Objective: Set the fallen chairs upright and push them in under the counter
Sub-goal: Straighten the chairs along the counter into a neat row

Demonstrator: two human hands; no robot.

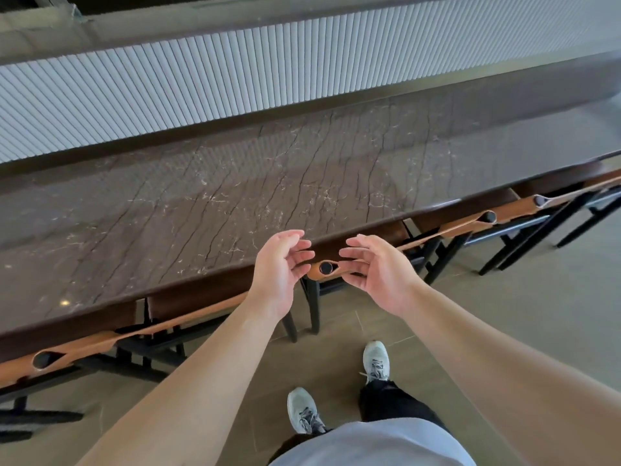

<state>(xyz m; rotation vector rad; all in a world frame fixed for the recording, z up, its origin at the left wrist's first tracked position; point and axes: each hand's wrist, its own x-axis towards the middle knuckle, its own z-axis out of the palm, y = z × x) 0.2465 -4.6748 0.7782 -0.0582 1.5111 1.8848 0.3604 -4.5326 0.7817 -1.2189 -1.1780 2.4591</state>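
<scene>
Standing at the dark marble counter, my left hand and right hand hover open and empty beside a leather-backed chair; every visible chair stands upright, tucked under it.

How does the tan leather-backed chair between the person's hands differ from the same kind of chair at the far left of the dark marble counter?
The tan leather-backed chair between the hands has the left hand and right hand open close beside its black post end; the far-left chair has no hand near it. The middle chair's seat lies hidden under the dark marble counter; more of the far-left chair's black frame shows. Both stand upright, backs along the counter edge.
</scene>
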